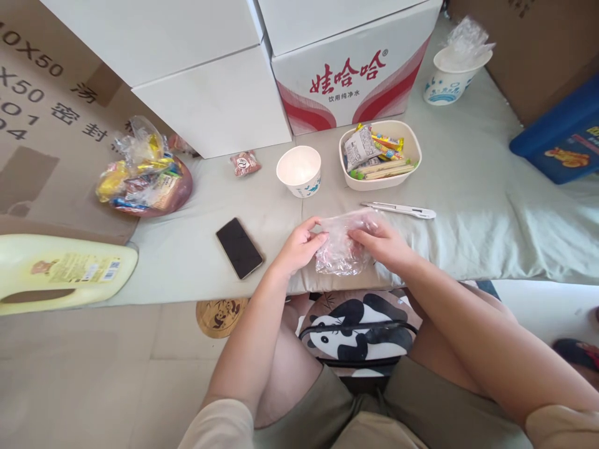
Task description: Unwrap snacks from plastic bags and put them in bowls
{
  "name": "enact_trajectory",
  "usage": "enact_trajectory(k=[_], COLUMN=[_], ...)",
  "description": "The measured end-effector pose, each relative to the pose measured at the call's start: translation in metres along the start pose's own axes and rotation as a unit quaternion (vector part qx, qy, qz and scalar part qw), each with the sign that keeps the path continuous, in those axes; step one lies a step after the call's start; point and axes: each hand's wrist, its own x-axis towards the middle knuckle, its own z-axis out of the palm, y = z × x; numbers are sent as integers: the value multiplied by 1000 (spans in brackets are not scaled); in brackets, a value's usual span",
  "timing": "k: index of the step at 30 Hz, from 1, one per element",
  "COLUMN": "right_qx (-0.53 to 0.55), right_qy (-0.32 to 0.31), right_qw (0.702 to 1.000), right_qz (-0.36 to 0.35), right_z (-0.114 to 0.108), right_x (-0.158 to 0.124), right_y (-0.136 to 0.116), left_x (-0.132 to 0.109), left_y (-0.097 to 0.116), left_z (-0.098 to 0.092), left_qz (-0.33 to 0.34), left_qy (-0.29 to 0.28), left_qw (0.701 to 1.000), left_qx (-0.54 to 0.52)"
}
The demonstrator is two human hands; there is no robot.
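Head view: left hand (298,246) and right hand (384,243), fingers (319,242) pinching a clear bag (340,254) in front and right of the paper cup (304,188); uneven pulling might tear it, though glare leaves me unsure where it opens.

A softly lit, pale green cloth-covered surface (477,231) spreads above a beige tiled floor (103,368).

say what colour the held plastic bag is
The plastic bag is clear, best seen in the head view.
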Motion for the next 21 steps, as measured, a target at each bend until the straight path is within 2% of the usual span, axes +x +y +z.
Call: enact_trajectory(k=[6, 11, 13, 16, 18, 19, 21], right_qx=[90, 118, 131, 130, 125, 127, 133], right_qy=[-27, -31, -64, -175, -219, -211, -151], right_qw=[996, 993, 989, 976, 968, 969, 979], right_qz=[-2, -3, -2, 2, 9, 11, 13], right_z=[-2, -7, -11, -15, -15, -15, -12], right_x=[-3, -4, -5, -8, -8, -8, -6], right_y=[-5, -5, -7, -9, -9, -8, -5], left_x=[-3, -2, -1, 0, -1, -1, -3], left_y=[7, 10, 10, 8, 8, 8, 9], left_z=[-1, -1, -2, -3, -3, -3, -3], left_qz=[-11, -18, 5, 35, 34, 29, 17], left_qy=[6, 8, 11, 33, 34, 29, 14], left_qw=[993, 990, 991, 994, 995, 996, 998], left_qx=[-121, -143, -132, -98, -82, -76, -62])
